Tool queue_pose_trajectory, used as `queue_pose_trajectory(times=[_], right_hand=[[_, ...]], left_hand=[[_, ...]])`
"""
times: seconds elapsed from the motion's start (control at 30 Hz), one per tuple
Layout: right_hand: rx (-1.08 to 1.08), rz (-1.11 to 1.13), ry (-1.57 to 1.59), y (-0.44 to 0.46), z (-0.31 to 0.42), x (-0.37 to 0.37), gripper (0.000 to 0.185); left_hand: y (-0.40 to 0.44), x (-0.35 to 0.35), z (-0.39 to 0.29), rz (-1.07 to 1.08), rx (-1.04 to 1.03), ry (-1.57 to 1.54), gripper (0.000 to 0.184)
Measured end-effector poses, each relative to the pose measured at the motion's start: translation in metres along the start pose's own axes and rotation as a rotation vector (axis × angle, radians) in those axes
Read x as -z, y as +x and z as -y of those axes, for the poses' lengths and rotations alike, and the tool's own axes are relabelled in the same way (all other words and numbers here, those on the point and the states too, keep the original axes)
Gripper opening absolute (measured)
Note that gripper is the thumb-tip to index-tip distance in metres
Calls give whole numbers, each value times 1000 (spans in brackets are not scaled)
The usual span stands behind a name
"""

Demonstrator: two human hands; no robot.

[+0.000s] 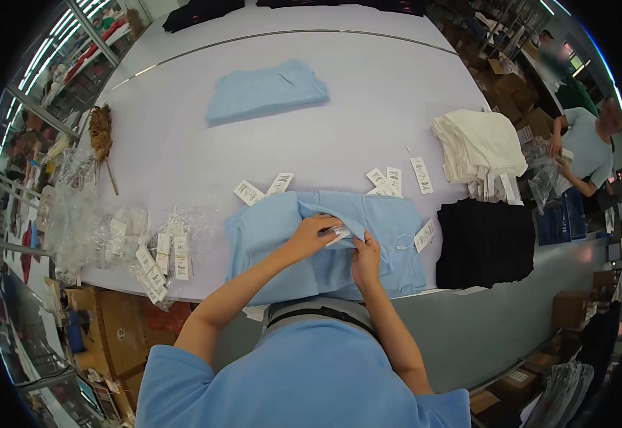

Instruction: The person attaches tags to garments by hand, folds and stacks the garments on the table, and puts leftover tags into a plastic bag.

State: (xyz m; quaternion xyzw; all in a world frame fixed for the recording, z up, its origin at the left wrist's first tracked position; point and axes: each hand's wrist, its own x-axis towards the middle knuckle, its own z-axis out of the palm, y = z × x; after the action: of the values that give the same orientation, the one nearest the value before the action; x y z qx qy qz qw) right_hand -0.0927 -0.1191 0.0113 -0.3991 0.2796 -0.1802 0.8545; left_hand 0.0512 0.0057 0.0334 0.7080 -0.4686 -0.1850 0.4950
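A light blue folded garment (268,228) lies in front of me at the table's near edge, one layer of it lifted in the middle. My left hand (311,237) is closed at the lifted part, with a small white label (338,233) at its fingertips. The label's print is too small to read. My right hand (366,260) pinches the raised edge of the blue fabric just beside it. A white hang tag (424,235) on a looped string rests on the garment's right side. More paper tags (249,192) lie along its far edge.
Another folded blue garment (268,93) lies farther back. White garments (478,146) and black garments (486,244) are stacked at right. Clear plastic bags (75,221), bundled tags (181,257) and a brown duster (101,132) lie at left. A person (585,146) handles plastic beyond the table.
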Motion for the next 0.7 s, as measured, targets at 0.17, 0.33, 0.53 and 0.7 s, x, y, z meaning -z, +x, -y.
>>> queue_pose_trajectory(times=[0.17,0.33,0.53,0.7], right_hand=[[361,-199,-610,-7,18,22,26],[677,-441,-1488,-1,43,83,24],[624,-415,-1375,-15,80,77,22],[436,-132,-958,-44,97,6,20]], left_hand=[[-1,-6,-19,-61,-165,117,17],[-12,-11,-33,31,94,-46,8],[-16,-31,-24,-112,254,-447,17],[-29,-41,-21,-218,241,-526,33]])
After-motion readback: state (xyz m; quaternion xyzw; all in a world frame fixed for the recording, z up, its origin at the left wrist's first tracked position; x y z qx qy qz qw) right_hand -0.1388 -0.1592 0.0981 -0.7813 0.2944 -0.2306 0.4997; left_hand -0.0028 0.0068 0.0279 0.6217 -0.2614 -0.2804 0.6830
